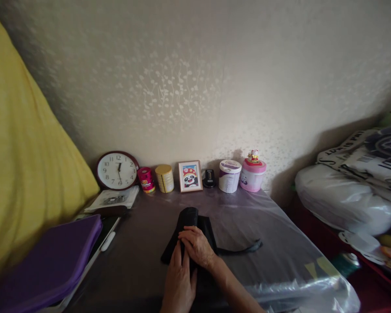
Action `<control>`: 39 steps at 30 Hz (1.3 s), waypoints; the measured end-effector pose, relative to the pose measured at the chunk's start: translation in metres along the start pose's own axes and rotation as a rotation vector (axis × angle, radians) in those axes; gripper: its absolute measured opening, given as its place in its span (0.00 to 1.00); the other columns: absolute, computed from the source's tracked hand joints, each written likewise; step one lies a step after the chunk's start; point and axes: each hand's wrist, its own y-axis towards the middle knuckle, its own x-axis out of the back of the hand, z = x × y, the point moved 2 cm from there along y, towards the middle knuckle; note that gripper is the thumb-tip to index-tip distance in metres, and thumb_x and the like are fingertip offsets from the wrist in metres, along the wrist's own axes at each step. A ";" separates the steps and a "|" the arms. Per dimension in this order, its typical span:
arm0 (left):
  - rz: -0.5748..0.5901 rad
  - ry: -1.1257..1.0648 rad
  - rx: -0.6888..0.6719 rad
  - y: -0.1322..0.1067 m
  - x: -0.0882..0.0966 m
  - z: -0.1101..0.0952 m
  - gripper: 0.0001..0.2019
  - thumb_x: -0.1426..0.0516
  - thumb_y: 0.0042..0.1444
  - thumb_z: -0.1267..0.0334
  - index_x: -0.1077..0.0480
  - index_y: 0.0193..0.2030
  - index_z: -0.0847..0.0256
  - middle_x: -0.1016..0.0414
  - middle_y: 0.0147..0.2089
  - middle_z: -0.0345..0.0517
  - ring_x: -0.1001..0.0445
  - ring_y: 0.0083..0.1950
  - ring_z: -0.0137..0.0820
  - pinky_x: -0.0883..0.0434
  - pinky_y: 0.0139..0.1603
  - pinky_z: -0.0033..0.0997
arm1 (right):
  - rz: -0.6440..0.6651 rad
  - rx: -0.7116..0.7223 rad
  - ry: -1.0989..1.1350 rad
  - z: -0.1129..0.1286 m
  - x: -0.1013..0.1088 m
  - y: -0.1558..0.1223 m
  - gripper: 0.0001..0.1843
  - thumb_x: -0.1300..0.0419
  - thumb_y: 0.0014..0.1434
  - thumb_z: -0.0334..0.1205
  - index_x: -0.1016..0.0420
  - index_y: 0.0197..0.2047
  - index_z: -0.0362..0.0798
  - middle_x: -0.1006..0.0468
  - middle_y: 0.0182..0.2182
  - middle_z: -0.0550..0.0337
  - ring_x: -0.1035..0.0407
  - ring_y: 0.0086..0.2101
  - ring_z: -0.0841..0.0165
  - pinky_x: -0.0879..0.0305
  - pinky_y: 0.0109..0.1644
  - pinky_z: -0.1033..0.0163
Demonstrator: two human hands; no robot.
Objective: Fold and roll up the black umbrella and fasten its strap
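A black folded cloth item (pixel 189 221) with a thin strap (pixel 244 248) trailing to the right lies on the plastic-covered table (pixel 273 234). My left hand (pixel 180 278) lies flat on its near part, fingers stretched forward. My right hand (pixel 197 245) rests across the cloth just beyond the left hand, fingers bent and pressing down on the fabric; its fingertips overlap the left hand's fingers.
Along the wall stand a round clock (pixel 117 170), a red tin (pixel 146 179), a gold tin (pixel 164 178), a framed panda picture (pixel 190 176), a white tub (pixel 230 175) and a pink tub (pixel 253 174). A purple case (pixel 52 261) lies left, bags (pixel 345 200) right.
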 end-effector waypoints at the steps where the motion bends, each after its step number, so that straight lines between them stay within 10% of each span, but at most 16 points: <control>1: 0.016 0.001 0.016 -0.001 -0.001 -0.001 0.27 0.54 0.55 0.68 0.51 0.62 0.67 0.50 0.65 0.63 0.48 0.66 0.44 0.39 0.59 0.46 | 0.011 0.008 -0.028 -0.006 -0.001 0.002 0.15 0.53 0.63 0.35 0.26 0.45 0.50 0.23 0.45 0.59 0.39 0.54 0.68 0.48 0.59 0.58; 15: 0.296 0.070 0.160 0.003 0.008 -0.007 0.36 0.52 0.50 0.74 0.61 0.66 0.62 0.53 0.66 0.65 0.46 0.65 0.44 0.40 0.59 0.43 | -0.027 -0.281 -0.158 -0.073 -0.005 0.065 0.14 0.51 0.62 0.36 0.27 0.46 0.52 0.26 0.49 0.58 0.39 0.54 0.67 0.51 0.59 0.58; 24: 0.229 0.030 0.152 0.001 0.011 -0.009 0.33 0.55 0.54 0.73 0.63 0.67 0.62 0.52 0.66 0.64 0.42 0.63 0.43 0.39 0.57 0.42 | -0.213 -0.710 -0.093 -0.112 0.050 0.008 0.18 0.54 0.59 0.33 0.30 0.48 0.38 0.27 0.46 0.42 0.33 0.49 0.61 0.42 0.54 0.58; 39: 0.297 0.080 0.156 0.004 0.019 -0.012 0.34 0.53 0.55 0.70 0.65 0.66 0.65 0.53 0.65 0.67 0.43 0.63 0.44 0.41 0.58 0.39 | -0.152 -0.808 0.294 -0.071 0.041 -0.033 0.20 0.45 0.52 0.45 0.29 0.46 0.44 0.25 0.30 0.59 0.30 0.29 0.69 0.36 0.24 0.70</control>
